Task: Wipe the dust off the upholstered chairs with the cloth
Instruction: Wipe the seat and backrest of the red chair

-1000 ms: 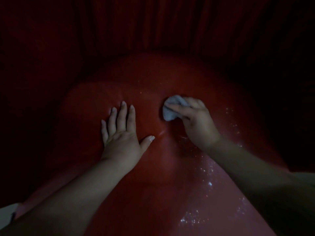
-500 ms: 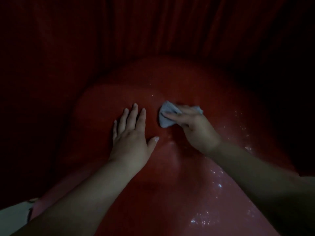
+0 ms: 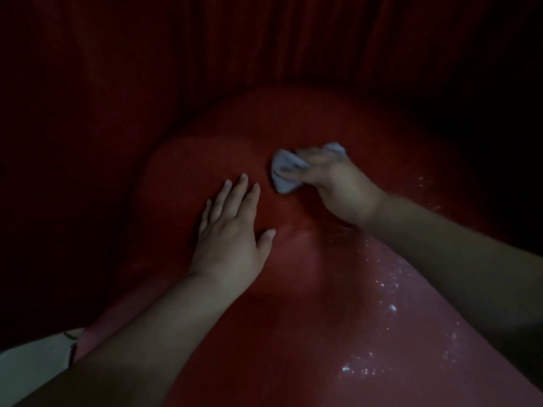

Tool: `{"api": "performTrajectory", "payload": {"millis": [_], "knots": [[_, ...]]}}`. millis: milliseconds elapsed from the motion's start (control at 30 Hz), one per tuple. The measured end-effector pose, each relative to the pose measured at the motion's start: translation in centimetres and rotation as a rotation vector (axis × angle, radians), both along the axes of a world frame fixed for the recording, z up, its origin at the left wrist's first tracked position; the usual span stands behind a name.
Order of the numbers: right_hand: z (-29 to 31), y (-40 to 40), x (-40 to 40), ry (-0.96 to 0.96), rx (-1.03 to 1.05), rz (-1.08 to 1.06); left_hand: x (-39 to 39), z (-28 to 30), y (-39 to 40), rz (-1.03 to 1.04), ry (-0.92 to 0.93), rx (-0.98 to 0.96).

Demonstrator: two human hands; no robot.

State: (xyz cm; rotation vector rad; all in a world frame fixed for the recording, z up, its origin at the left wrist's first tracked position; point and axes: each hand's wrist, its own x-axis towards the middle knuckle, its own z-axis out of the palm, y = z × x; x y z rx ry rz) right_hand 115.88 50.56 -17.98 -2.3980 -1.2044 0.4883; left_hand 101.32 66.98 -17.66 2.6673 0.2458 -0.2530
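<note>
since the earlier frames the right hand has carried the cloth a little further up and across the red seat, and it reads blurred, so the stroke looks to be under way; the left hand has kept its flat, braced pose. judged from this, wiping is mid-pass, with much of the seat not yet reached.

item, far left: pale object [image 3: 35,365], bottom corner, cut by the frame edge; what it is cannot be told.

item: left hand [image 3: 232,230], palm down on the upholstered chair [image 3: 293,304], fingers [image 3: 239,189] straight and slightly spread, thumb out to the side, holding nothing, seemingly steadying the cushion.

item: cloth [image 3: 283,171], small, pale grey-blue, bunched, lying on the seat just beyond and to the right of the left fingertips, near but apart from them.

item: right hand [image 3: 332,183], fingers curled over the cloth and pressing it to the seat; a corner of cloth shows past the far side of the hand.

item, right: pale dust specks [image 3: 390,292] scattered on the near right of the seat, beside and under the right forearm, apparently unwiped.

hard to make out: lighting is very dim; the chair back is a dark pleated red mass; seat edges fade into shadow; the right fingertips are smeared.
</note>
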Motion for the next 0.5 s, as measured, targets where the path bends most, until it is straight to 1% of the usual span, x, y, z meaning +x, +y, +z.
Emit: {"api": "performTrajectory", "payload": {"millis": [100,167,200,267,333,367,400,433,500], "knots": [[1.4,-5.8,-4.7,0.104,0.064,-0.204,-0.8,0.2,-0.8,-0.049,0.018,0.01],[1.9,-6.5,-5.5,0.161,0.162,-0.334,-1.0,0.5,-1.9,-0.076,0.024,-0.004],[2.3,-6.7,-4.9,0.153,0.211,-0.439,-0.8,0.7,-2.5,-0.093,0.025,-0.009],[2.5,-7.8,-2.6,0.028,0.215,-0.698,-0.3,0.8,-3.7,-0.116,0.024,-0.013],[1.7,-10.3,0.0,-0.041,0.106,-0.884,0.5,0.8,-4.6,-0.125,0.019,-0.009],[0.9,-11.6,0.9,-0.031,0.016,-0.935,0.8,0.7,-4.9,-0.127,0.013,-0.002],[0.2,-12.5,1.3,-0.006,-0.06,-0.94,1.2,0.7,-5.2,-0.128,0.01,0.004],[-0.3,-12.9,1.1,0.017,-0.084,-0.916,1.5,0.6,-5.4,-0.13,0.011,0.009],[-1.0,-12.5,-0.9,0.024,0.022,-0.824,1.9,0.3,-5.9,-0.137,0.023,0.027]]}}
